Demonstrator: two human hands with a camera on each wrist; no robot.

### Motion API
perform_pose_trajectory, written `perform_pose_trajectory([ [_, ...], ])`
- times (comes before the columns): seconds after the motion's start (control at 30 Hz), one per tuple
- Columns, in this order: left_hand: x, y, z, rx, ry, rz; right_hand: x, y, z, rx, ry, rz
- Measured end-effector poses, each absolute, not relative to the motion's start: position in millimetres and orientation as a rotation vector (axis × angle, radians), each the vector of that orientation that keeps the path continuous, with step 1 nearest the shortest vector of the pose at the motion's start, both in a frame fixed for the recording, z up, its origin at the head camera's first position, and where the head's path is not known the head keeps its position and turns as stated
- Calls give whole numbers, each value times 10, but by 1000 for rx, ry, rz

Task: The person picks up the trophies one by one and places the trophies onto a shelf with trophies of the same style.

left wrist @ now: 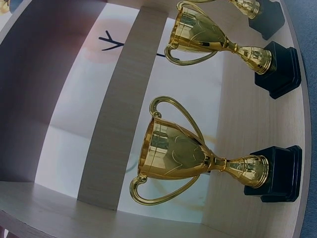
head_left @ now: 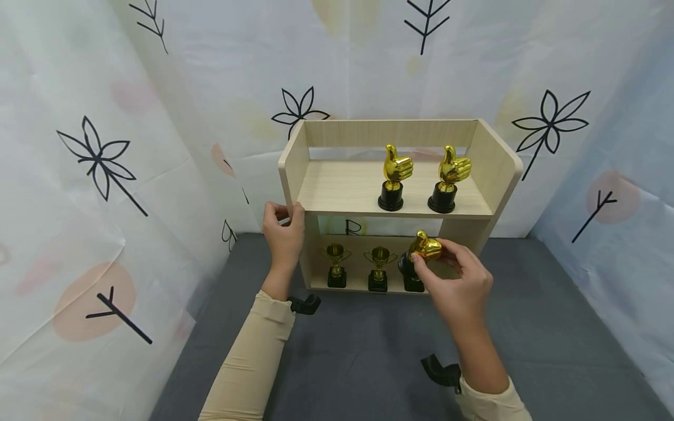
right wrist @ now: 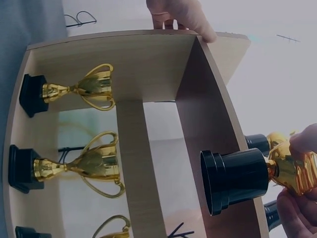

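Note:
A light wooden two-tier shelf (head_left: 337, 184) stands ahead. My left hand (head_left: 284, 234) grips its left side panel near the middle board. In my right hand (head_left: 463, 280), thumb and fingers pinch a gold thumbs-up trophy (head_left: 430, 249) by its gold part, held tilted before the lower tier. Its black base (right wrist: 235, 176) shows in the right wrist view. Two more thumbs-up trophies, one near the middle (head_left: 397, 168) and one at the right (head_left: 454, 169), stand on the upper tier. Below are gold cup trophies, left (head_left: 335, 263) and middle (head_left: 379, 266); a third's black base (head_left: 413, 285) is partly hidden.
A dark grey cloth (head_left: 347, 356) covers the table beneath the shelf. Patterned white curtains (head_left: 210, 76) hang behind and at both sides. The shelf's right side panel (head_left: 497, 164) rises beside the right-hand upper trophy.

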State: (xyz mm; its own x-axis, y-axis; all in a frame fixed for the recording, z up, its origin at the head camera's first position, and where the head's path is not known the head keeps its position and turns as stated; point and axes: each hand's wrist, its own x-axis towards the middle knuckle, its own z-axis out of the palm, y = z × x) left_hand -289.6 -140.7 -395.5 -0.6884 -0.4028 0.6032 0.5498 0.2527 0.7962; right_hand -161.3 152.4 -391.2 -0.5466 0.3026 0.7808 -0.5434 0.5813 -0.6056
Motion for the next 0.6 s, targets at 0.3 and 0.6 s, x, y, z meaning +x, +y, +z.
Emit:
perform_pose_trajectory([
  [0.3,-2893,-1403,-3952,-119,-1761,-1549,-1615,1496,-3827,223,-1807,1119],
  [0.6,-2887,-1395,-3947,-120,-1747,-1552,-1675,1450,-3822,267,-1726,1125],
])
